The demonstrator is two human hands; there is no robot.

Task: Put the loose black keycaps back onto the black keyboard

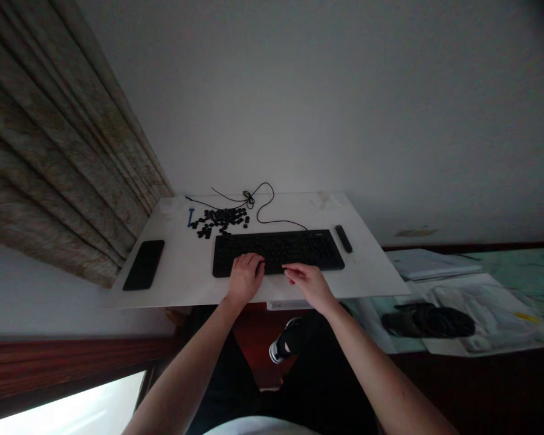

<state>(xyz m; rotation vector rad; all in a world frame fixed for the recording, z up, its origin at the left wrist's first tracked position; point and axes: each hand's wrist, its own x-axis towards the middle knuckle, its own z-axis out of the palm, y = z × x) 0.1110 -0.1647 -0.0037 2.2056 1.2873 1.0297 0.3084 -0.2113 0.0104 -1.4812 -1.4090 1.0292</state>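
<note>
A black keyboard [294, 243] lies across the front of the white table. My left hand [245, 277] rests over its front edge, fingers bent onto the keys and thumb apart from them. To the right, my right hand [310, 283] is closed in a pinch just at the keyboard's front edge. Whatever is between those fingertips is too small and dark to make out. Behind the keyboard's left half lies a heap of loose black keycaps [222, 217]. A small blue tool [191, 217] sits at the left of the heap.
A black phone [144, 265] lies at the table's left side. Right of the keyboard is a slim black object [343, 239]. The keyboard's cable [272, 221] runs toward the wall. A lower surface at right holds a dark bundle [428, 320]. A curtain [63, 133] hangs at left.
</note>
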